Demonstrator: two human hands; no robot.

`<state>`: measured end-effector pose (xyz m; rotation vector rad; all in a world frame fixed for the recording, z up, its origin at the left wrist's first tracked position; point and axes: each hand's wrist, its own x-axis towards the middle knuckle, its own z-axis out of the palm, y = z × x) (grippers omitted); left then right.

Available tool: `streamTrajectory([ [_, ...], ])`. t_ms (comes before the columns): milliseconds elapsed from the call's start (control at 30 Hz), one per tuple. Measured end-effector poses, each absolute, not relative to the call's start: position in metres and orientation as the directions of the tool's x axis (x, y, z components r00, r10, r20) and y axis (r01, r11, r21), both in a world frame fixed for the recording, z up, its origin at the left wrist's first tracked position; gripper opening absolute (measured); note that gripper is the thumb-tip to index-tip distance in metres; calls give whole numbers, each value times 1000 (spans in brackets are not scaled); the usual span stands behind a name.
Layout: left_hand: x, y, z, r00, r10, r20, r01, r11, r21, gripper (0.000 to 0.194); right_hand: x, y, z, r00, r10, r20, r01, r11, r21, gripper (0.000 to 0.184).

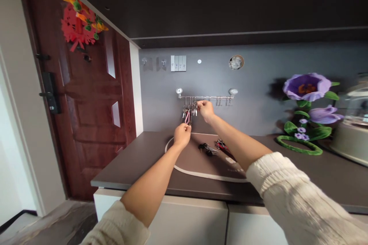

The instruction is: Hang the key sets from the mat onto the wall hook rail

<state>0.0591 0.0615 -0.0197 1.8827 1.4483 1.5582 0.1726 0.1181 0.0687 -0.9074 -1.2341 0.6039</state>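
Observation:
A clear hook rail (212,97) is fixed to the grey back wall. From its left half hang several keys and a pink strap (187,117). My right hand (205,110) is at the rail, thumb and fingers pinched on a metal key ring (195,104) with small keys below it. Lower and to the left, my left hand (182,134) is closed just under the pink strap; its fingertips hide what they pinch. Beneath my hands, a brown mat (184,157) with a pale edge bears a bunch of dark keys (209,149) and a red key bunch (220,144).
A dark shelf (230,11) juts out overhead. On the counter (129,160), purple plush flowers (307,88) and a pale appliance with a clear top (350,134) stand at right. A dark red door (94,134) is at left. Two small hooks (163,63) sit on the wall.

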Motion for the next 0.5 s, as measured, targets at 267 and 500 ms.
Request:
streamTrajectory([
  [267,59,64,-20,-129,823,554,528,-416,741,21,157,130,71,356,853,381,-72,431,-899,21],
  [500,59,65,-21,-128,823,553,548,-406,732,21,152,139,67,411,845,341,-106,416,-903,19],
])
